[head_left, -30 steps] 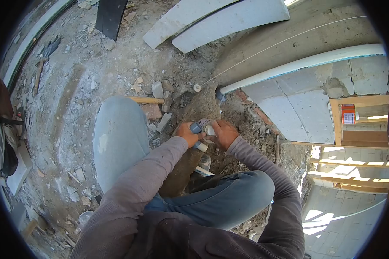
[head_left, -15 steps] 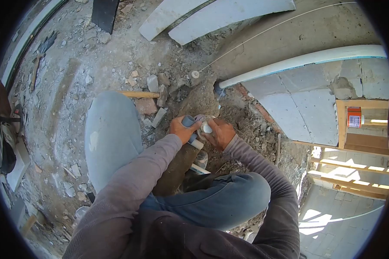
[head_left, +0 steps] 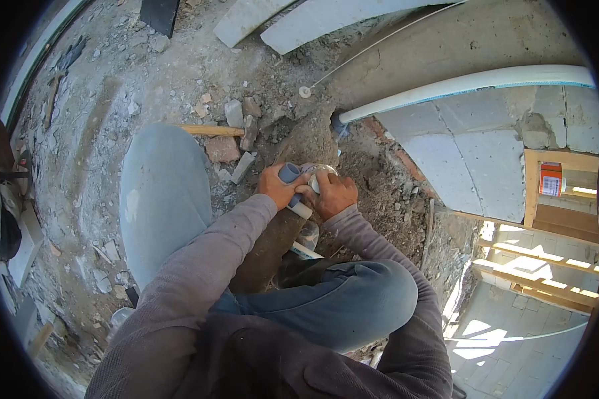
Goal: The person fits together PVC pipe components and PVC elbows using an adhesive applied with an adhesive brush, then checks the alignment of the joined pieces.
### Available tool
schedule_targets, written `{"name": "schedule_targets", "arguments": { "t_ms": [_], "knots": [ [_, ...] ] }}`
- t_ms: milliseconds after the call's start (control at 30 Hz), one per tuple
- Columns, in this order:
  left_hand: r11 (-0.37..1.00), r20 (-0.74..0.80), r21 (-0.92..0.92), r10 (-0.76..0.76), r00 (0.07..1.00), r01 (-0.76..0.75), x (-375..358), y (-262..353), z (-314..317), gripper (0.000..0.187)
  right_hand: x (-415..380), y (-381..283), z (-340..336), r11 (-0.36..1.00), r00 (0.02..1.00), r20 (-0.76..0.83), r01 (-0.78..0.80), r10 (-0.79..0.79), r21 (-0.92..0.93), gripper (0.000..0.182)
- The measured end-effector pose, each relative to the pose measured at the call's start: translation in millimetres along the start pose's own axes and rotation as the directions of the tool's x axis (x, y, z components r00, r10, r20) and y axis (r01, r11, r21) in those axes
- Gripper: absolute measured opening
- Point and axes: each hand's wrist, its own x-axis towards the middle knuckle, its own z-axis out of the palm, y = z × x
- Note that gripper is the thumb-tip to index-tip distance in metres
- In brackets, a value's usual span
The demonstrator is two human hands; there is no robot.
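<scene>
Ground: rubble-strewn dirt floor (head_left: 113,100), grey block wall (head_left: 472,166) beside me.
Pipe piece (head_left: 293,189): long axis tilts, grey end away from me.
Hands: left hand (head_left: 277,188) and right hand (head_left: 333,194) both clenched around it, above the dug trench.

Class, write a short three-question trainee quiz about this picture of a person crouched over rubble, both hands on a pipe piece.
1. True or false: the left hand grips a grey pipe fitting.
2. Which lies on the ground beyond the hands? A) long white pipe B) red bucket C) coiled hose
3. Fill in: the orange-labelled can stands on a ____ frame.

Key
1. True; the right hand grips beside it, against the fitting.
2. A.
3. Wooden.
</scene>
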Motion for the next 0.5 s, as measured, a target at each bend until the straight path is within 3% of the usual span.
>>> {"name": "schedule_targets", "arguments": {
  "t_ms": [33,133,167,233,267,333,367,433,500],
  "knots": [
    [1.000,0.030,0.012,0.007,1.000,-0.007,5,1,-3,0.034,2,5,5,1.000,1.000,0.008,-0.015,0.015,0.014,0.051],
    [1.000,0.086,0.012,0.019,0.996,-0.020,9,-1,-5,0.033,7,24,9,0.963,0.943,-0.202,0.271,-0.264,0.007,0.046],
    [0.999,0.096,-0.006,0.051,0.994,-0.051,11,-2,-6,0.032,12,31,11,0.964,0.946,-0.198,0.265,-0.256,0.018,0.046],
    [0.999,0.095,-0.023,0.045,0.994,-0.043,11,-8,-4,0.030,21,42,12,0.907,0.902,-0.107,0.421,-0.418,0.008,0.043],
    [0.996,0.081,-0.078,0.052,0.995,-0.046,11,-10,-4,0.031,26,46,12,0.904,0.900,-0.106,0.426,-0.423,0.016,0.043],
    [0.989,0.042,-0.138,0.055,0.998,-0.049,13,-12,-5,0.032,43,50,1,0.758,0.757,-0.141,0.649,-0.638,0.058,0.033],
    [0.990,0.056,-0.133,0.045,0.997,-0.037,16,-11,-7,0.032,52,52,-6,0.745,0.745,-0.143,0.664,-0.652,0.060,0.033],
    [0.991,0.064,-0.134,0.016,0.998,-0.007,14,-10,-11,0.032,59,54,-24,0.647,0.646,0.071,0.763,-0.760,-0.014,0.025],
    [0.994,0.091,-0.112,-0.002,0.996,0.013,15,-6,-17,0.027,59,48,-46,0.611,0.610,0.059,0.792,-0.790,-0.002,0.025]
  ]
}}
